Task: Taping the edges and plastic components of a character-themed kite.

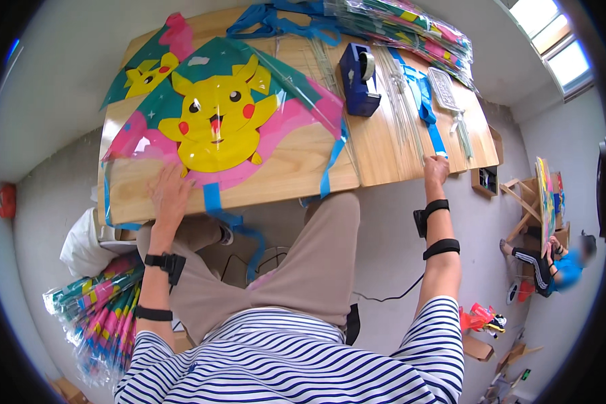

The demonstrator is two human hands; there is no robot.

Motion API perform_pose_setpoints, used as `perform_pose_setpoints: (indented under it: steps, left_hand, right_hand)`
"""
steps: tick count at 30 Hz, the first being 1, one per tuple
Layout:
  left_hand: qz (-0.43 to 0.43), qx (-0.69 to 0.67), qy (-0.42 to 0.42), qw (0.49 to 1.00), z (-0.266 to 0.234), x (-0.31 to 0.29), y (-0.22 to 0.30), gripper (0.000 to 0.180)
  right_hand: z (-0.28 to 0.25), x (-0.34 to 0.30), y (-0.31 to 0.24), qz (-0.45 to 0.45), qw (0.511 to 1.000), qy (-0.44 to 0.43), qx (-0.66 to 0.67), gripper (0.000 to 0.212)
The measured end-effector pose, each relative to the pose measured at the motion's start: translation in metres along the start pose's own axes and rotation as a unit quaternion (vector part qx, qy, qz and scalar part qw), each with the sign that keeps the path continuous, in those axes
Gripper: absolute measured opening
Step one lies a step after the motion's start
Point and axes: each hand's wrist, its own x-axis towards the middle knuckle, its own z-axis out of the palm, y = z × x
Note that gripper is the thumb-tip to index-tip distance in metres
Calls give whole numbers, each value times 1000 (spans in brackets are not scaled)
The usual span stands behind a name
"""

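Observation:
A thin plastic kite (145,138) in green and pink, with a yellow cartoon figure, lies spread over the left part of the wooden table. Blue ribbon tails (212,197) hang from its lower edge and side corners. My left hand (170,195) rests at the table's front edge with its fingers stretched out, touching the kite's lower border. Further right, my right hand (435,168) is closed on the end of a blue ribbon (438,139) that runs back across the table. A second kite (141,81) of the same pattern lies partly beneath the first.
A dark blue tape dispenser (360,81) stands beside thin rods (400,101). A clear plastic tray (443,89) lies at the right. Packaged kites are piled at the back (411,30) and lower left (108,310). Another person (565,266) sits far right.

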Motion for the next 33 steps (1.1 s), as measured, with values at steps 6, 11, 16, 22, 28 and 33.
perform_pose_setpoints:
  steps: [6, 11, 16, 22, 28, 33]
  left_hand:
    - [60, 6, 51, 997, -12, -22, 17, 38]
    - [23, 19, 7, 1000, -27, -41, 34, 33]
    - [-4, 46, -5, 999, -36, -45, 49, 28]
    - [2, 41, -2, 999, -31, -36, 60, 26]
    - [6, 44, -5, 999, -33, -35, 68, 26]
    - [14, 39, -5, 999, -27, -34, 68, 26]
  right_hand:
    - [17, 76, -10, 44, 995, 11, 90, 36]
    - [24, 109, -42, 96, 974, -11, 207, 49]
    - [39, 131, -59, 167, 934, -57, 310, 31]
    - [44, 159, -59, 51, 967, -45, 245, 20]
    - [31, 169, -71, -175, 980, 52, -83, 26]
    - [12, 192, -64, -117, 983, 128, 60, 27]
